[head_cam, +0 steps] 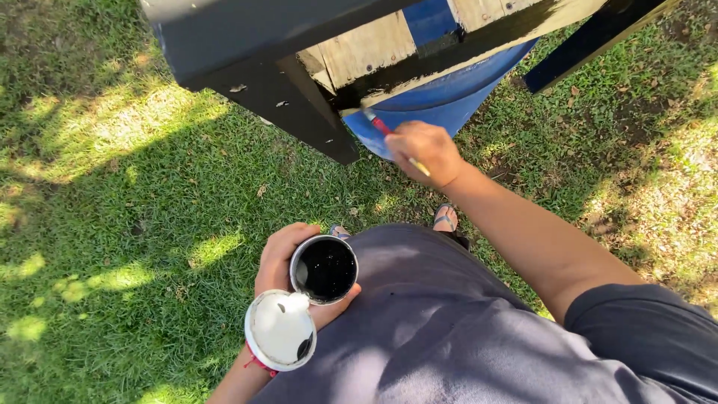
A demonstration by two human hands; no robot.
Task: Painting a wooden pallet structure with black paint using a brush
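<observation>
painting is under way: near the body, the left hand (280,265) has its fingers wrapped around an open can of black paint (324,268), lid (280,329) beside; farther out, the right hand (425,152) pinches a small brush (383,127) against the half-blackened wooden plank (419,63), bare wood apparently next.

The wooden frame (389,45) runs off the top edge of the frame, so its full shape is hidden. It covers most of the blue barrel (441,97) behind it. The right hand (426,152) hides the middle of the brush (380,124), whose bristles are too small to make out. The left hand (280,262) is partly hidden behind the paint can (324,269) and lid (280,329). One sandal (446,219) peeks above the shirt (434,322).
</observation>
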